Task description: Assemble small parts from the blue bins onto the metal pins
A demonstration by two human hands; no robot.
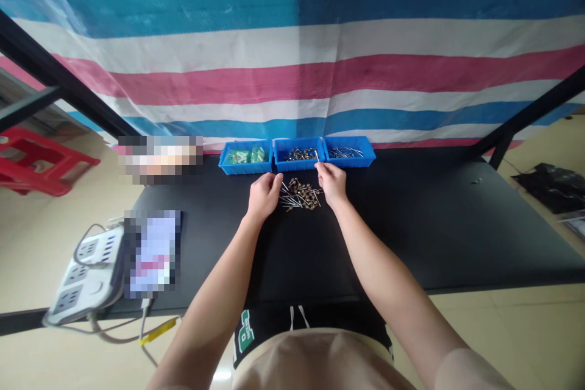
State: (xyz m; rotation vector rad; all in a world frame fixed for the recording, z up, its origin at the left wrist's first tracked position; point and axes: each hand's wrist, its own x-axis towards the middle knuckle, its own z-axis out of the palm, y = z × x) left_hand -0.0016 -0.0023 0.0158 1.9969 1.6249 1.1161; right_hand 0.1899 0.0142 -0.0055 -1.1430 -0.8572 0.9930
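Note:
My left hand (265, 196) is closed at the left side of a mixed pile (301, 195) of thin silvery pins and small brass-coloured pieces on the black table. What its fingers hold, if anything, is too small to tell. At the pile's right edge, my right hand (333, 183) pinches a thin metal pin (317, 156), which points up toward the middle bin. Three blue bins stand in a row behind the hands. Small green packets lie in the left bin (247, 170), brass-coloured pieces in the middle bin (295, 165), and loose silvery pins in the right bin (351, 162).
On the left of the black table (411, 225) are a power strip (86, 274) with cables and a blurred, pale purple item (155, 250). Another blurred item (159, 159) lies at the back left. A striped sheet (320, 79) hangs behind; a red stool (41, 161) stands left.

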